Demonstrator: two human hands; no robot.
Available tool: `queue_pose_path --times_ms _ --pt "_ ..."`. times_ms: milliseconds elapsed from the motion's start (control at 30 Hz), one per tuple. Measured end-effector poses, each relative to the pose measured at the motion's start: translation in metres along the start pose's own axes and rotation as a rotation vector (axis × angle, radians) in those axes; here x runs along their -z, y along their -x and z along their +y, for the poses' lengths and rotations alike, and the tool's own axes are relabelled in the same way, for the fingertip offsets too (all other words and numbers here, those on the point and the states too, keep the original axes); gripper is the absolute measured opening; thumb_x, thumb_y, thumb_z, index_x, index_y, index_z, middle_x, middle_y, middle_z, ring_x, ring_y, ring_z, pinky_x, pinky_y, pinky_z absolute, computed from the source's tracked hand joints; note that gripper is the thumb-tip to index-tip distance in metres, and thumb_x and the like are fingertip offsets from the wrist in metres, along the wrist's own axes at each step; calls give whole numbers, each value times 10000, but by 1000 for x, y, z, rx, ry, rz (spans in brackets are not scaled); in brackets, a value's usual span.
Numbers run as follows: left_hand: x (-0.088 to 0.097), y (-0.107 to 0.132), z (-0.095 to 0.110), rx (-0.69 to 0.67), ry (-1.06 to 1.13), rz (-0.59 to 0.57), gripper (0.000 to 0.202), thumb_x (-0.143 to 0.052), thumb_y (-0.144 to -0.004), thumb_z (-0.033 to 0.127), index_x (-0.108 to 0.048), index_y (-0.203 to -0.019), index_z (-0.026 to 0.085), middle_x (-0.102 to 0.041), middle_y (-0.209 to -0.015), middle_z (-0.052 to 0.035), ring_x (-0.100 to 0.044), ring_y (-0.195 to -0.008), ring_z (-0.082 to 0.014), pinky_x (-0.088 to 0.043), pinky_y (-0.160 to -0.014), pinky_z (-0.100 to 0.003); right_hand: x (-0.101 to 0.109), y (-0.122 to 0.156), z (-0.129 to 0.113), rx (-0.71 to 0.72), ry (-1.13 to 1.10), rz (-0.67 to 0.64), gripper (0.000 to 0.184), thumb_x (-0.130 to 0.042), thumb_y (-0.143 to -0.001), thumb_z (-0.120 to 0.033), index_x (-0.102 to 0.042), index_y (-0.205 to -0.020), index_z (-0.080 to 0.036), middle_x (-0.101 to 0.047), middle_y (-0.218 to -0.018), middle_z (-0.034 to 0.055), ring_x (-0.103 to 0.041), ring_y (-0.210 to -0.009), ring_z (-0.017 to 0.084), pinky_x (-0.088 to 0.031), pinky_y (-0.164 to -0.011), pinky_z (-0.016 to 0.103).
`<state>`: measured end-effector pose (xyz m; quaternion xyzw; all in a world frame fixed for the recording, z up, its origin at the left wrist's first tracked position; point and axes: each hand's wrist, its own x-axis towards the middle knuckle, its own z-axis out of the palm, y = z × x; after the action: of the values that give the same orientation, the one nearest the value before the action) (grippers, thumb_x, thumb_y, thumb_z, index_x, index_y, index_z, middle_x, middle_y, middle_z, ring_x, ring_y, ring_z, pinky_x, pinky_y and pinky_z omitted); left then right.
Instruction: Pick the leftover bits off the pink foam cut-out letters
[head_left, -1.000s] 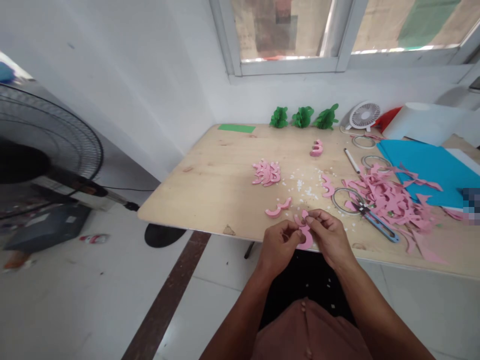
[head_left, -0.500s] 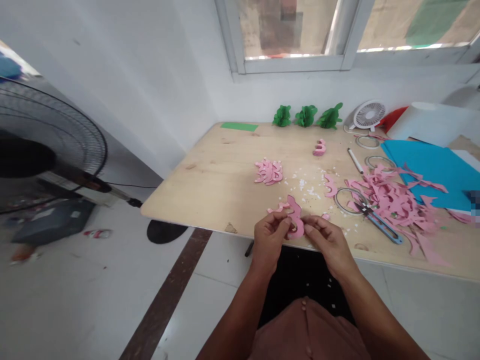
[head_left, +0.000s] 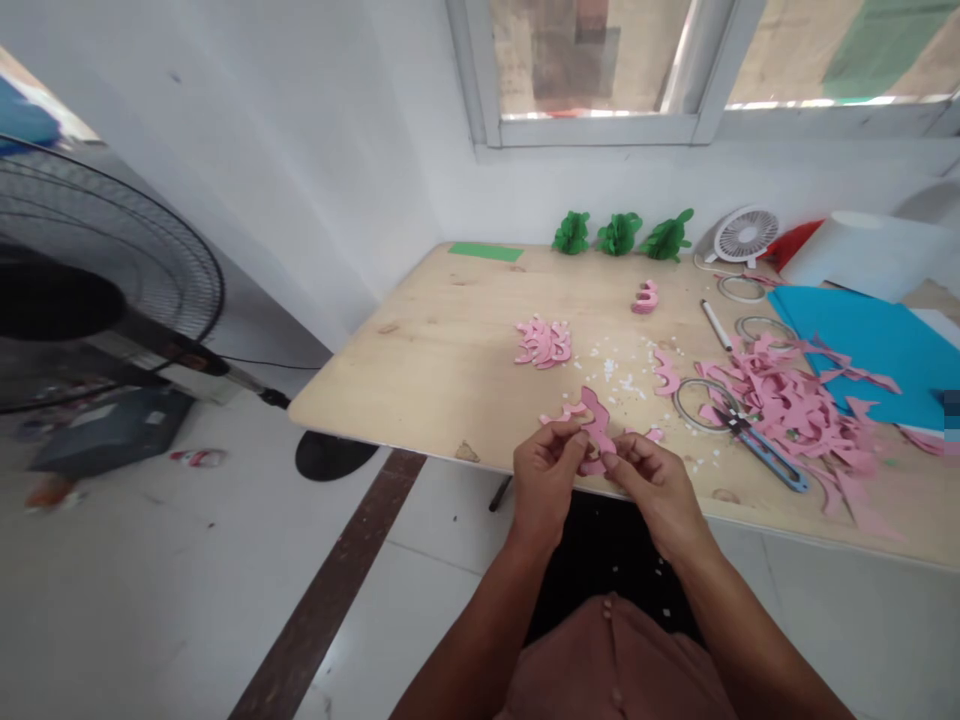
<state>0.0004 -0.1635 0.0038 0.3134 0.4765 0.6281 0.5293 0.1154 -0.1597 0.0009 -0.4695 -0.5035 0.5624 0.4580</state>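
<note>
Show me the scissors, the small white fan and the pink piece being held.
scissors (head_left: pixel 776 462), head view, blue handle.
small white fan (head_left: pixel 745 235), head view, grille centre.
pink piece (head_left: pixel 596 415), head view, curved top.

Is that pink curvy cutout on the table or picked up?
Picked up: the pink curved cutout is pinched between left hand and right hand, at the wooden table edge.

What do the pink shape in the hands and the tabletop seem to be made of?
The pink shape looks like matte craft foam, perhaps thick paper: flat colour, no shine, holding its curve unsupported. The tabletop looks like bare plywood: pale wood grain, dull finish.
</note>
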Motion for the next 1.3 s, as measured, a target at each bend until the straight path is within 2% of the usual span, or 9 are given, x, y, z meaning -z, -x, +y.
queue_pose_path --times_ms 167,433,567,733,933,1300 --pt "3 3 1 18 -16 -21 221 -638 -685 290 -647 -832 126 -609 -639 -20 -537 -576 -94 -435 -519 -198 4 -2 3 26 47 40 228 -638 -725 -410 -611 -718 -183 -584 -670 16 -505 -616 142 -401 -578 244" --pt "14 8 -3 86 -132 -153 250 -681 -638 251 -666 -865 146 -656 -795 -51 -562 -631 -110 -468 -565 -216 8 -4 2 15 28 91 244 -654 -697 -423 -599 -678 -186 -549 -606 -5 -491 -574 136 -381 -555 244" --pt "16 10 -4 17 -228 -190 228 -671 -651 229 -672 -866 156 -647 -750 -41 -561 -627 -114 -463 -569 -217 8 -5 3 22 50 99 239 -647 -703 -422 -603 -696 -186 -557 -612 0 -484 -573 138 -373 -550 245" --pt "15 11 -6 -95 -310 -187 194 -623 -701 201 -668 -888 170 -665 -806 -41 -599 -731 -138 -482 -673 -242 8 -3 4 39 38 102 207 -641 -723 -399 -620 -733 -194 -581 -640 -2 -504 -600 140 -383 -569 246" --pt "15 12 -6 -112 -281 -199 220 -617 -711 198 -661 -924 163 -684 -883 -70 -624 -805 -170 -495 -734 -276 6 -1 4 -1 -2 20 189 -627 -745 -388 -631 -780 -203 -579 -685 -7 -508 -617 137 -393 -588 241" --pt "15 13 -5 -124 -298 -194 213 -609 -718 195 -651 -925 163 -680 -846 -49 -621 -779 -151 -491 -722 -259 6 -1 7 13 8 51 198 -632 -736 -375 -603 -731 -179 -509 -630 -10 -453 -590 126 -365 -556 230"
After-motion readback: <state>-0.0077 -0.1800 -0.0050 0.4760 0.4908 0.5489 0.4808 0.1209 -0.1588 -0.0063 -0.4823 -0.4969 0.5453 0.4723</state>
